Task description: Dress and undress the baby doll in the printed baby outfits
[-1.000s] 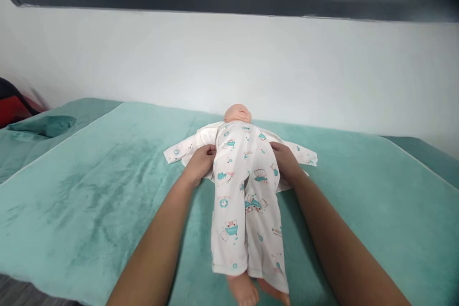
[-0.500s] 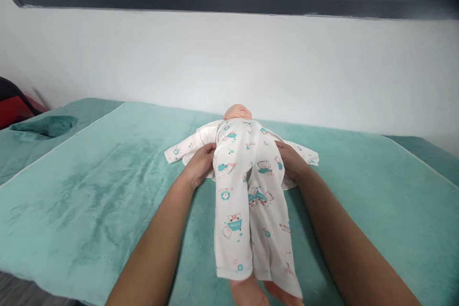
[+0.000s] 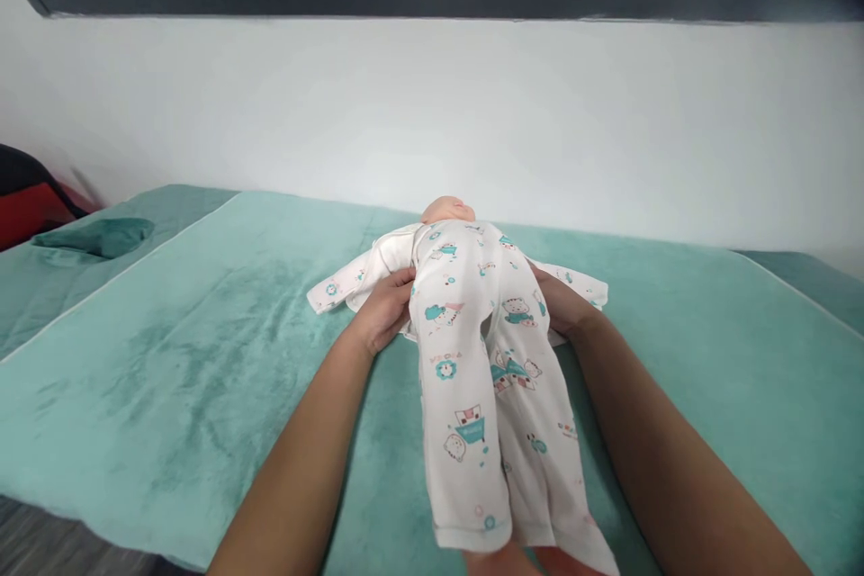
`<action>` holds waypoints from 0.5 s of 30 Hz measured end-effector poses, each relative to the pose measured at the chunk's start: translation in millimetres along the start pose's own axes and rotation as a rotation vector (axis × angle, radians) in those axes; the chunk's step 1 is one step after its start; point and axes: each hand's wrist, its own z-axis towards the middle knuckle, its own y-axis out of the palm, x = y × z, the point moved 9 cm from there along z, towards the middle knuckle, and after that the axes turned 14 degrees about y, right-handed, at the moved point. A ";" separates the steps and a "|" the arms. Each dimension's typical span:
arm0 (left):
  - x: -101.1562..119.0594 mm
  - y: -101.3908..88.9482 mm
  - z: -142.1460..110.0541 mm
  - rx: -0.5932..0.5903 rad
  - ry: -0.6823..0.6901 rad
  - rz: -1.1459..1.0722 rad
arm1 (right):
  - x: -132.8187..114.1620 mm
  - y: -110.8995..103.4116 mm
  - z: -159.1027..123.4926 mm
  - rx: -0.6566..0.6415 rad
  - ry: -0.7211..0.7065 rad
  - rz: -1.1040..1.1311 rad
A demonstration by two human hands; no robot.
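A baby doll (image 3: 448, 210) lies on its back on a teal blanket (image 3: 202, 351), head toward the wall, dressed in white patterned trousers (image 3: 486, 378) and an open white top (image 3: 351, 281). My left hand (image 3: 386, 310) grips the trousers' waist at the doll's left side, fingers curled. On the other side my right hand (image 3: 562, 301) holds the waist too, its fingers mostly hidden behind the cloth. The doll's feet show just at the bottom edge.
A white wall and a dark window frame stand behind the bed. A folded dark green cloth (image 3: 94, 237) and a red and black object (image 3: 27, 202) lie at the far left. The blanket's front edge drops off at the lower left.
Both hands have drawn the trousers a little further up the doll's body. The doll's legs have shifted toward me and to the right, and the feet have slid mostly out of view.
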 end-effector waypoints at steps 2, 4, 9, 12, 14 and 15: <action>1.3 2.8 -1.1 -0.020 -0.008 0.002 | -4.3 0.7 -1.2 -0.003 -0.035 -0.076; 1.6 4.0 -2.1 -0.037 -0.016 -0.007 | -6.6 -1.7 -1.4 0.024 -0.059 -0.138; -1.1 1.2 -0.7 -0.062 -0.013 -0.048 | 0.8 -11.2 3.6 0.068 -0.029 -0.201; -3.0 0.5 -0.1 -0.060 -0.027 -0.043 | 2.6 -11.5 7.3 0.050 -0.045 -0.291; 0.6 3.6 -1.4 -0.061 -0.028 -0.041 | 1.2 -11.0 8.2 0.049 -0.075 -0.346; 3.9 6.3 -2.8 -0.063 -0.027 -0.043 | 0.6 -11.1 8.0 0.055 -0.082 -0.359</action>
